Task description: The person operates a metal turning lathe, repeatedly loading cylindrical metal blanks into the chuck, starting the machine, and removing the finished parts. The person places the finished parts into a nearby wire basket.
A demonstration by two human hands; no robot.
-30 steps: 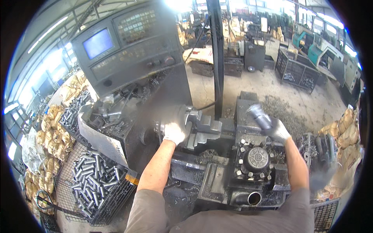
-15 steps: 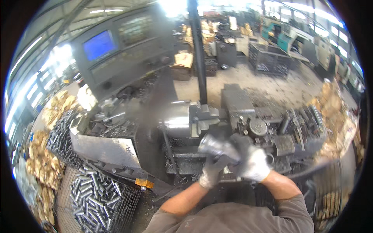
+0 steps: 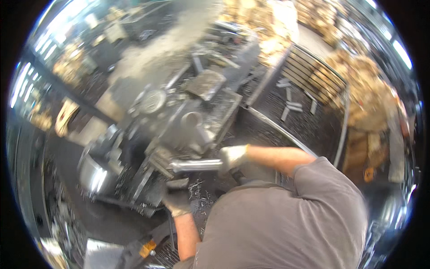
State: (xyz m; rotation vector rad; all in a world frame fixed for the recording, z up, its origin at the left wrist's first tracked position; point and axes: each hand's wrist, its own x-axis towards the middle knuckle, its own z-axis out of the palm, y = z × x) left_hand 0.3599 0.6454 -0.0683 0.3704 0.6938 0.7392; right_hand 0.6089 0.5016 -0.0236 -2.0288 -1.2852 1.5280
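My view has swung right, and the two hands, together half a second ago, are now apart! The right hand point(image 3: 234, 158) is wrapped firmly around one end of the shiny metal tube point(image 3: 196, 166), now nearly level beside the machine. The left hand point(image 3: 177, 200) is near its other end; I can't tell how open it is or whether it grips anything. The barred crate point(image 3: 280, 130) now shows, with grey tubes point(image 3: 294, 106) inside.

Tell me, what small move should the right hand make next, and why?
Perhaps carry the metal tube toward the wire bin: the right hand holds it near one end, the left hand is clear of it, and the bin holds metal pieces.
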